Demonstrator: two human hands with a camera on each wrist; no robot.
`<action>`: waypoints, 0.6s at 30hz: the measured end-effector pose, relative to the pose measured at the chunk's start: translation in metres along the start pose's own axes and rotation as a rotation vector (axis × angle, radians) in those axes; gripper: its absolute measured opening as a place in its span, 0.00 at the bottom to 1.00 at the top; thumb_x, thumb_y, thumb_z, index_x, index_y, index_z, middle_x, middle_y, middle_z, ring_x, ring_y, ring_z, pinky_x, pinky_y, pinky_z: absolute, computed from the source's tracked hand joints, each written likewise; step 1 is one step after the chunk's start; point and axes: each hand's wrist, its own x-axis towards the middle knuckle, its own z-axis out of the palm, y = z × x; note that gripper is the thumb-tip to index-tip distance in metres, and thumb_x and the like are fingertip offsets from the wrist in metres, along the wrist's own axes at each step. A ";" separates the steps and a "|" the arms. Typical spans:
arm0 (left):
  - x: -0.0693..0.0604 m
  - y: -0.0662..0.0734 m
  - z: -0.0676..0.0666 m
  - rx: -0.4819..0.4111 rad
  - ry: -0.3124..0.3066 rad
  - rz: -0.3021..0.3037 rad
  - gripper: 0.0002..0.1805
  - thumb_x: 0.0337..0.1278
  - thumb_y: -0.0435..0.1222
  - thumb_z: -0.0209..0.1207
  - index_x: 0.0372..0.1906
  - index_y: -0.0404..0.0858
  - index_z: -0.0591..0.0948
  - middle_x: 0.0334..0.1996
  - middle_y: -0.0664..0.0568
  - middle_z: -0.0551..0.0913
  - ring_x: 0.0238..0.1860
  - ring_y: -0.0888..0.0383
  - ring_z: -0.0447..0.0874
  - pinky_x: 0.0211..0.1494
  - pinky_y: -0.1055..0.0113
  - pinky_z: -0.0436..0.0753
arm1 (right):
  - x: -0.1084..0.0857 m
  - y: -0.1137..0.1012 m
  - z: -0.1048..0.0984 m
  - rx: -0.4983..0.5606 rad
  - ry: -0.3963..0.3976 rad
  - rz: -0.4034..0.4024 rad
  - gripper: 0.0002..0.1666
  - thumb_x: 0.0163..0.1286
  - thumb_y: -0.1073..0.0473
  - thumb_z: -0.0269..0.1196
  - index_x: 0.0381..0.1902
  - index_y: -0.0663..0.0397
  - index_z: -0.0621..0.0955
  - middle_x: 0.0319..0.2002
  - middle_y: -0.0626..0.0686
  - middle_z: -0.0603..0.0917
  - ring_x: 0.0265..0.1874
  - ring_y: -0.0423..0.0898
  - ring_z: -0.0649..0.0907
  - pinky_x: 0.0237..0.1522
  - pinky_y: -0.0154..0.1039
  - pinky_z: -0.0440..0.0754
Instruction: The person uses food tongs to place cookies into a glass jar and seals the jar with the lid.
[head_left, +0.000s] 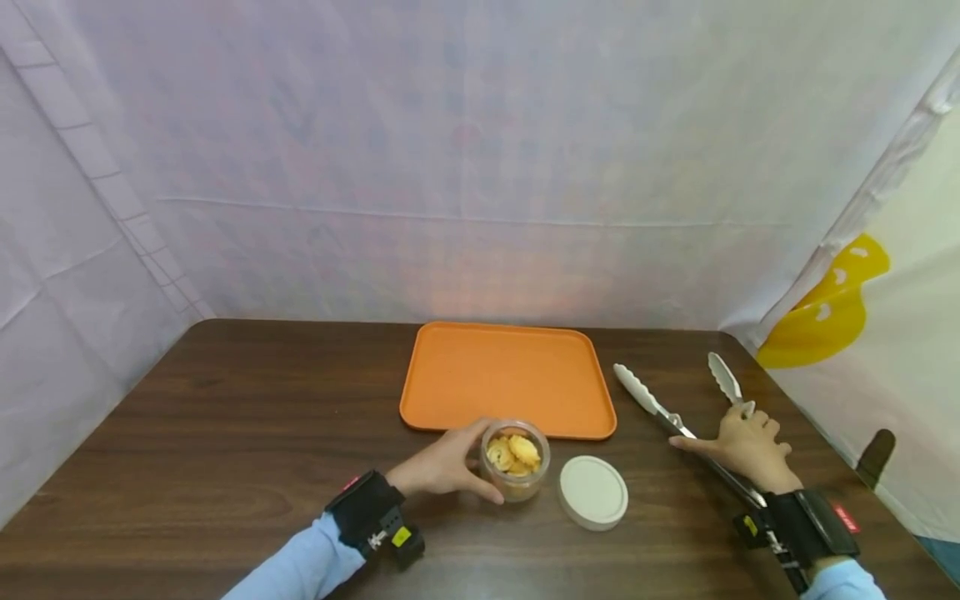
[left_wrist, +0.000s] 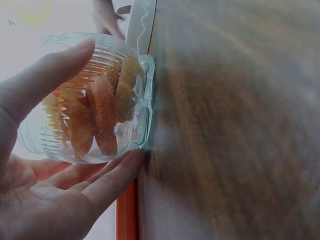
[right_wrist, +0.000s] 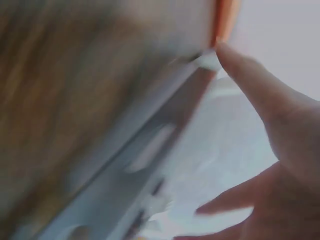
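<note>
My left hand grips a clear ridged plastic jar from its left side, thumb on one side and fingers on the other. The jar stands on the table with its mouth uncovered. Inside it lie yellow-orange pieces, whose kind I cannot tell. Just right of the jar a round white lid lies flat. My right hand is over a pair of metal tongs with pale scalloped tips, which stand spread wide. Its thumb and fingers are spread apart; the right wrist view is blurred.
An orange tray lies at the back middle of the brown wooden table. White cloth hangs behind and at both sides. A yellow shape shows on the cloth at the right.
</note>
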 end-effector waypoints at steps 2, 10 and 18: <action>0.000 0.000 0.000 0.000 -0.001 0.002 0.42 0.48 0.29 0.73 0.68 0.27 0.64 0.66 0.31 0.70 0.69 0.34 0.68 0.65 0.49 0.83 | -0.005 -0.009 0.000 0.011 0.125 -0.124 0.64 0.59 0.28 0.66 0.58 0.90 0.65 0.50 0.90 0.66 0.50 0.85 0.68 0.43 0.81 0.75; 0.000 -0.001 0.001 0.013 0.005 0.006 0.43 0.48 0.29 0.74 0.68 0.28 0.64 0.65 0.31 0.71 0.69 0.34 0.68 0.65 0.48 0.83 | -0.032 -0.058 0.004 0.132 0.149 -0.657 0.36 0.62 0.43 0.70 0.52 0.72 0.81 0.47 0.67 0.82 0.43 0.60 0.84 0.44 0.58 0.87; 0.000 -0.001 0.001 0.010 0.002 0.001 0.43 0.48 0.29 0.74 0.68 0.28 0.64 0.66 0.31 0.70 0.69 0.34 0.68 0.65 0.48 0.83 | -0.053 -0.088 0.027 0.088 -0.086 -0.828 0.60 0.47 0.33 0.77 0.66 0.68 0.71 0.54 0.66 0.74 0.49 0.57 0.79 0.42 0.45 0.88</action>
